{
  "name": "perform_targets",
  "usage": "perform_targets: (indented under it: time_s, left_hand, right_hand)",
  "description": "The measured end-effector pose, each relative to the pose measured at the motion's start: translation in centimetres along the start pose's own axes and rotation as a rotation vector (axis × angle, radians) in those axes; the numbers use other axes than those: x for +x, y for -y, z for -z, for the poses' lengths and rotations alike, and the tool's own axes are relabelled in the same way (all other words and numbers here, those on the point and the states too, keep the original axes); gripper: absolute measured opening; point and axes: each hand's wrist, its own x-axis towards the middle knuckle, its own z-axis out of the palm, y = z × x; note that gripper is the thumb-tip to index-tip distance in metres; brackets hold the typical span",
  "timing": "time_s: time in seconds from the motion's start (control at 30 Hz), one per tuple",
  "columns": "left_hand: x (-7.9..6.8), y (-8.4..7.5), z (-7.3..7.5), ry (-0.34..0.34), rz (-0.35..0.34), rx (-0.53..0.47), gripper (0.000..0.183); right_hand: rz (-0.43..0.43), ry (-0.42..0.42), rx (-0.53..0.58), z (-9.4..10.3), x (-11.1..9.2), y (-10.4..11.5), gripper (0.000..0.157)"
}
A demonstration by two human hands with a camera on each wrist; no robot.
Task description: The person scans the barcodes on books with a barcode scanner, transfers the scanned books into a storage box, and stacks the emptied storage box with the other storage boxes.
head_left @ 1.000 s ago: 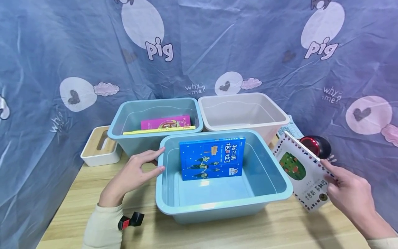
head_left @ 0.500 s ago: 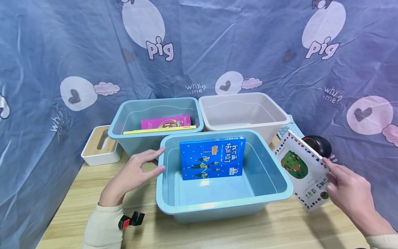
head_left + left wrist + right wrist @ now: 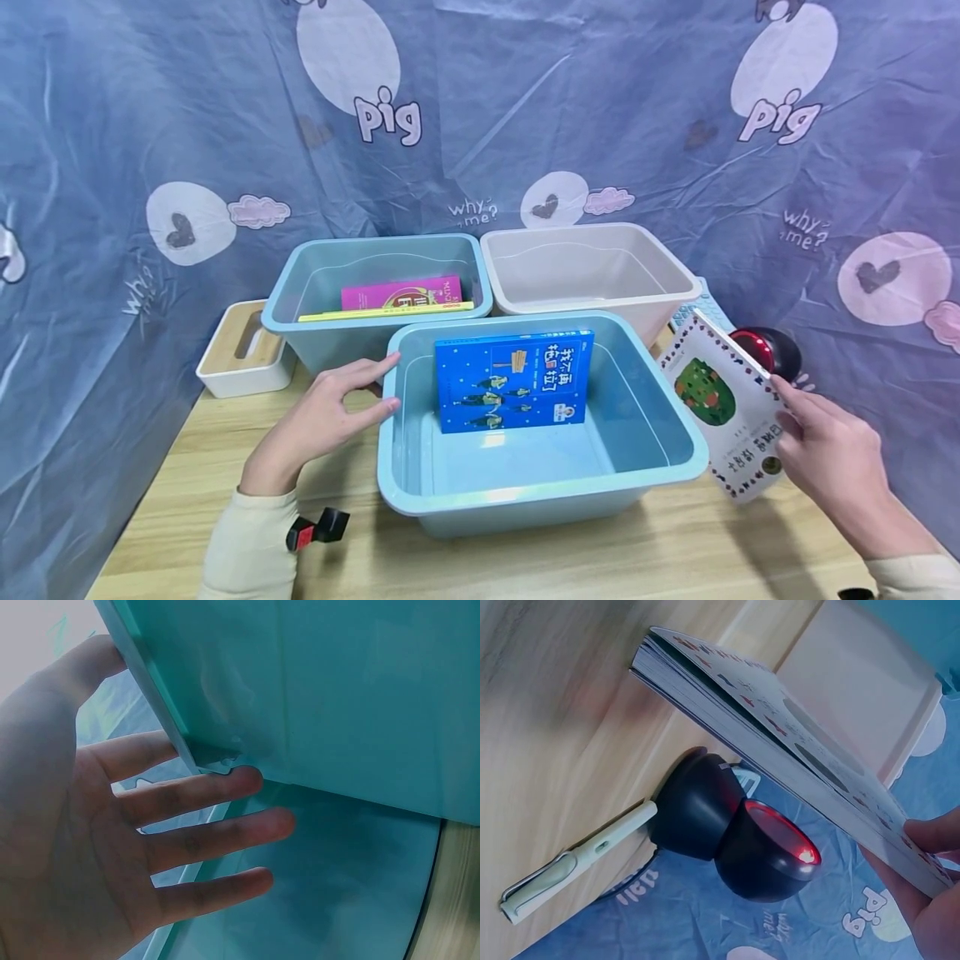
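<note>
In the head view my left hand (image 3: pixel 318 421) touches the left rim of the front blue plastic bin (image 3: pixel 525 493) with thumb and index finger. Its other fingers stretch out straight below the rim in the left wrist view. A blue book (image 3: pixel 517 383) stands upright inside this bin, cover towards me. My right hand (image 3: pixel 834 458) grips a white-covered picture book (image 3: pixel 738 437) by its edge, to the right of the bin. The book is tilted, and its page edges show in the right wrist view. Behind it is a black device (image 3: pixel 769 855) with a glowing red face.
Behind stand another blue bin (image 3: pixel 330 337) holding a pink book (image 3: pixel 397 294) and a yellow one (image 3: pixel 386 312), and a pale bin (image 3: pixel 637 312). A wood-lidded tissue box (image 3: pixel 243 350) is at left. A light green pen (image 3: pixel 581 859) lies near the black device.
My right hand and the picture book have shifted slightly left. The device's red light went dark half a second ago and glows again now. My left hand stays at the rim.
</note>
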Motion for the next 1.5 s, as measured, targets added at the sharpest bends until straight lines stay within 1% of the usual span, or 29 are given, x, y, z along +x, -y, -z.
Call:
perform_targets:
  time_s: [0.2, 0.37, 0.53, 0.63, 0.9, 1.07, 1.3, 1.5]
  left_hand:
    - [0.2, -0.1, -0.1, 0.008, 0.009, 0.003, 0.066]
    - [0.2, -0.1, -0.1, 0.006, -0.004, 0.009, 0.065]
    - [0.3, -0.1, -0.1, 0.000, -0.020, 0.009, 0.064]
    - [0.2, -0.1, -0.1, -0.001, -0.019, 0.009, 0.064]
    - [0.2, 0.0, 0.0, -0.004, -0.019, 0.014, 0.064]
    - [0.2, -0.1, -0.1, -0.011, -0.027, 0.022, 0.064]
    - [0.2, -0.1, 0.0, -0.013, -0.024, 0.026, 0.064]
    - [0.1, 0.1, -0.1, -0.011, -0.026, 0.026, 0.064]
  right_hand:
    - [0.009, -0.001, -0.022, -0.3, 0.1, 0.0, 0.045]
    - [0.015, 0.004, -0.035, -0.4, 0.1, -0.3, 0.044]
    - [-0.004, 0.005, -0.044, -0.4, 0.0, -0.6, 0.045]
    - [-0.012, 0.010, -0.046, -0.4, 0.1, -0.7, 0.045]
    - [0.005, 0.008, -0.052, -0.5, 0.1, -0.9, 0.044]
    - [-0.008, 0.006, -0.050, -0.7, 0.0, -1.2, 0.045]
    - [0.013, -0.007, -0.049, -0.8, -0.1, -1.8, 0.045]
    - [-0.005, -0.023, -0.034, -0.9, -0.2, -1.6, 0.044]
